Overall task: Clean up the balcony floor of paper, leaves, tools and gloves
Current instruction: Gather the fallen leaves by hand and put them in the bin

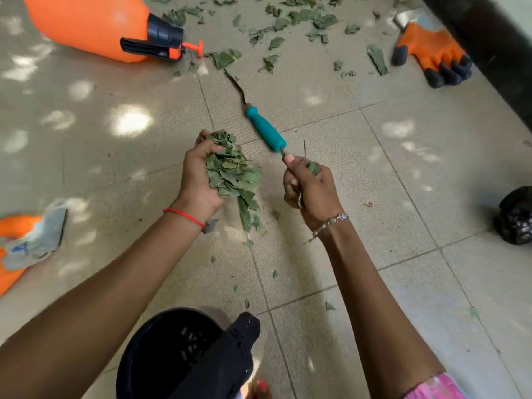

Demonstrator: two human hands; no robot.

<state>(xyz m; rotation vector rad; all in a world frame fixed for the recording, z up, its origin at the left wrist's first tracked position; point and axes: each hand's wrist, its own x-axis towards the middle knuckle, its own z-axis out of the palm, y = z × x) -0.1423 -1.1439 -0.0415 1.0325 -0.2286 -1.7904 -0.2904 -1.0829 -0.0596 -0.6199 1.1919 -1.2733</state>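
My left hand (195, 180) grips a thick bunch of green leaves (233, 174) above the tiled floor. My right hand (309, 188) is curled around a few leaves and thin twigs (312, 167). Just beyond it lies a tool with a teal handle (266, 131) and a dark bent shaft. More loose leaves (299, 18) are scattered across the far floor. An orange and black glove (431, 57) lies at the far right. A second orange and grey glove (26, 243) lies at the left edge.
An orange sprayer bottle (86, 24) lies on its side at the far left. A black basket (161, 358) stands below my arms, with a dark cloth over its rim. A black bag (516, 216) sits at the right edge. A dark wall base (489, 50) runs along the right.
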